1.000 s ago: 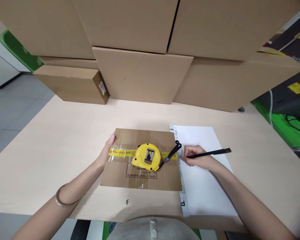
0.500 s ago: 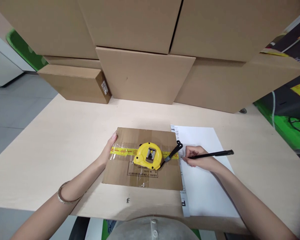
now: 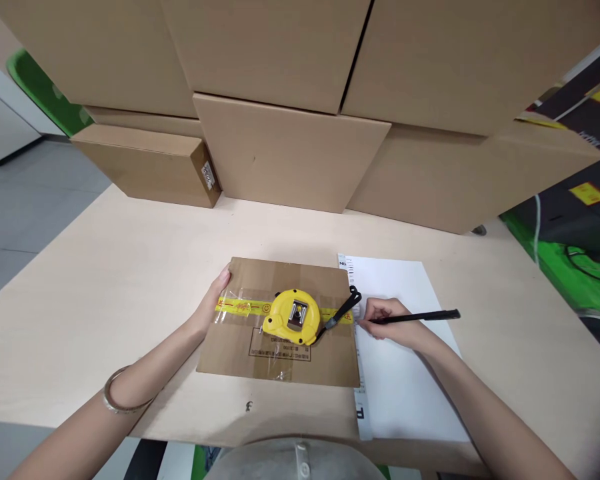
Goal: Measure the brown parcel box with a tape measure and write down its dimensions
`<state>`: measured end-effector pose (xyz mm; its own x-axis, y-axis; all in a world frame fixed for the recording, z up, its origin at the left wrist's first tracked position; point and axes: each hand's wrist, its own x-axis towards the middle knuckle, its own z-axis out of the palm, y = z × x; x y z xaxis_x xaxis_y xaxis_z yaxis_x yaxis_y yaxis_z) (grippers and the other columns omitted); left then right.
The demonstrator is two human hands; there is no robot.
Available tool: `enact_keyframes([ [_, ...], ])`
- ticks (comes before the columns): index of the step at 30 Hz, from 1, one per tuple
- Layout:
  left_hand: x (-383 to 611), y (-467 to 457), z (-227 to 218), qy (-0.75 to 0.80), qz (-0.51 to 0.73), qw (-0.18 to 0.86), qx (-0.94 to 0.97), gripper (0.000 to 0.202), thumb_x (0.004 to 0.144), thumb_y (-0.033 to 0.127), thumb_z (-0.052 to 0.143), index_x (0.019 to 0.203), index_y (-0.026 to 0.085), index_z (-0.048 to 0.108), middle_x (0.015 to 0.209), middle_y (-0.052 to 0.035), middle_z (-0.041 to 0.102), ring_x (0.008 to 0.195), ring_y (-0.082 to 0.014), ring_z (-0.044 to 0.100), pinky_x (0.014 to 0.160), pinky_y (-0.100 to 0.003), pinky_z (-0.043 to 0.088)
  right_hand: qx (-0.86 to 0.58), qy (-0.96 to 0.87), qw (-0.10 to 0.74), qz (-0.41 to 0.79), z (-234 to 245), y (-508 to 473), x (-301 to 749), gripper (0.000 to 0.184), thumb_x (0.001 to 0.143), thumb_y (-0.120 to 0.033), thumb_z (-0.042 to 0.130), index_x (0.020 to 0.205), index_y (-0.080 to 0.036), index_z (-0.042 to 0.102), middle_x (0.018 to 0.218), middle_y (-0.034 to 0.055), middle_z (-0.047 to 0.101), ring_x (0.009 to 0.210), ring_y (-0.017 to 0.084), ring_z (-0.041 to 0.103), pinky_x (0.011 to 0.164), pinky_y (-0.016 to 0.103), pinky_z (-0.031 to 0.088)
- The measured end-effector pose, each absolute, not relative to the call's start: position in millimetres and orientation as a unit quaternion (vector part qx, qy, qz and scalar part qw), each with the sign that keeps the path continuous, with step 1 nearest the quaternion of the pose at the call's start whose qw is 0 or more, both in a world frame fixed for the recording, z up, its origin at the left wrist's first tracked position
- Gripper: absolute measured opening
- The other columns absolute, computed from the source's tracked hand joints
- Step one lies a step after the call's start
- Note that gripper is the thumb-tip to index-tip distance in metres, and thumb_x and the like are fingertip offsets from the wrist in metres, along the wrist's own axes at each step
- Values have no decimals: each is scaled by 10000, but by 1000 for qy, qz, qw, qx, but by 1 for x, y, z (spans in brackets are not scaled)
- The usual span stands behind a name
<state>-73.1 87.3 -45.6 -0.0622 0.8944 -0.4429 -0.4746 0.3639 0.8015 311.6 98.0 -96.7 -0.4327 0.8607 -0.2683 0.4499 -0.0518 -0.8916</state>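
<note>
My left hand grips the left side of a small cardboard box, its thumb at the upper left corner and its other fingers mostly hidden. On top of the box lies a yellow tape measure with a black wrist strap reaching past the box's right edge. In my right hand is a black pen, pinched near its tip and slanting away to the right. That hand rests on a white sheet of paper close beside the box; the pen's tip cannot be made out.
Large cardboard boxes are stacked along the back of the pale table. A low, long box stands at the back left. Dark equipment with yellow labels is off to the right.
The whole view has shifted slightly, so things appear a little further left and lower. Both hands keep their holds on the box and the pen.
</note>
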Motion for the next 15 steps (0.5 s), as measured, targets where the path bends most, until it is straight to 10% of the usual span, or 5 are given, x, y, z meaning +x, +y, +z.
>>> enact_keyframes([
  [15, -74, 87, -47, 486, 510, 668, 240, 707, 684, 640, 830, 1212, 179, 735, 994, -92, 827, 1045, -395, 761, 854, -415, 637, -496, -659, 191, 532, -85, 96, 305, 344, 795, -335, 723, 603, -228, 459, 566, -39, 467, 544, 117, 376, 523, 276, 298],
])
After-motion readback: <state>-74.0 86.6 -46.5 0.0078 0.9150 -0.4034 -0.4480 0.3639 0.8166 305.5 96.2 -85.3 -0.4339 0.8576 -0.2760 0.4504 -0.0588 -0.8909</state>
